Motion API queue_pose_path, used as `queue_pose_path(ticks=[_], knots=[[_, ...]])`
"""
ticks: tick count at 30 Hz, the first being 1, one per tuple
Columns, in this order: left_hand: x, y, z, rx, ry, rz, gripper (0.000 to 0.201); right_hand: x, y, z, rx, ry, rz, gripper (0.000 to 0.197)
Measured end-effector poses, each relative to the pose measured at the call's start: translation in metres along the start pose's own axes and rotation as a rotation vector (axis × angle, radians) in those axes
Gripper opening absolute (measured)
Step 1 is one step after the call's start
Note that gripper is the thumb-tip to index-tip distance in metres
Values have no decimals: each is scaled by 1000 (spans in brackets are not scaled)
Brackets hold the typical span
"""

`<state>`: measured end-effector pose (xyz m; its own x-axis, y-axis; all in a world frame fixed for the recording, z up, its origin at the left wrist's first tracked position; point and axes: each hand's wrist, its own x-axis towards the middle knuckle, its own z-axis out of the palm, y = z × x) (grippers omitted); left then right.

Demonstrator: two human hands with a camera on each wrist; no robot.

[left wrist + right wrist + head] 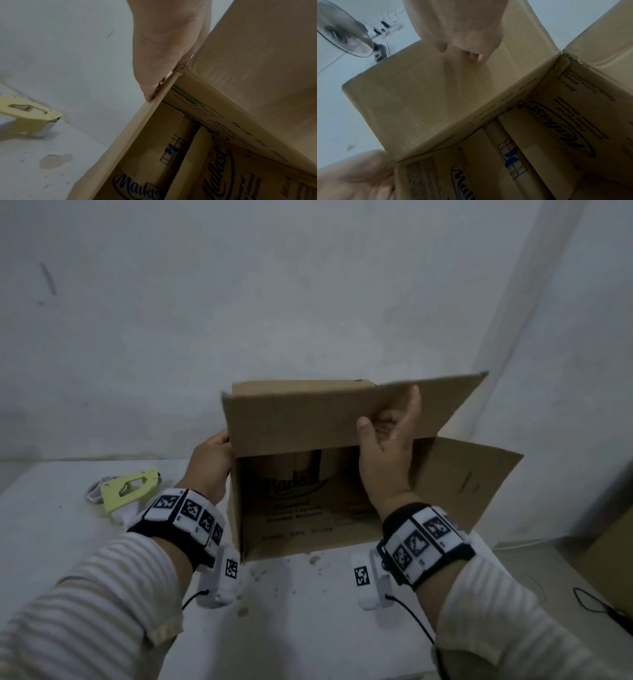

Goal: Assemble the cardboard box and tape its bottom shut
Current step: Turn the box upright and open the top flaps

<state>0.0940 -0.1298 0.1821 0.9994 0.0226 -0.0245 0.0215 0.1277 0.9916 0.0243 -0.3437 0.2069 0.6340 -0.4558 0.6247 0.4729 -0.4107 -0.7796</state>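
Note:
A brown cardboard box (291,515) lies on its side on the white table (51,542), its open end facing me and printed logos showing inside. My left hand (210,463) rests flat against the outside of the left wall, thumb at the front edge (150,94). My right hand (387,446) presses straight fingers (476,56) on the top flap (301,419), which leans down over the opening. The right flap (472,481) stands spread out to the side. A pale yellow tape dispenser (126,491) lies left of the box, untouched.
A grey wall stands close behind the box. Another piece of cardboard (613,559) and a black cable (599,607) sit at the right edge. A fan (342,33) shows in the right wrist view. Brown stains (257,573) mark the table in front of the box.

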Motion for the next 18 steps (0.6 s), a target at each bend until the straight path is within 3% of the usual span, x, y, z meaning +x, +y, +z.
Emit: queue_pose_path(ticks=[4, 7, 9, 11, 14, 18], knots=[[-1, -4, 3, -81, 27, -26, 35, 24, 26, 10, -506, -365, -23, 54], [-1, -8, 11, -146, 76, -21, 41, 23, 52, 18, -830, -608, -89, 52], [-2, -12, 17, -156, 217, 24, 46, 19, 64, 21, -895, -632, -145, 55], [-7, -19, 25, 89, 308, 172, 47, 15, 69, 23, -894, -611, -179, 67], [-9, -36, 32, 471, 266, 375, 44, 15, 73, 22, -885, -591, -204, 69], [-6, -49, 25, 709, 227, 410, 44, 18, 78, 14, -865, -607, -223, 66]])
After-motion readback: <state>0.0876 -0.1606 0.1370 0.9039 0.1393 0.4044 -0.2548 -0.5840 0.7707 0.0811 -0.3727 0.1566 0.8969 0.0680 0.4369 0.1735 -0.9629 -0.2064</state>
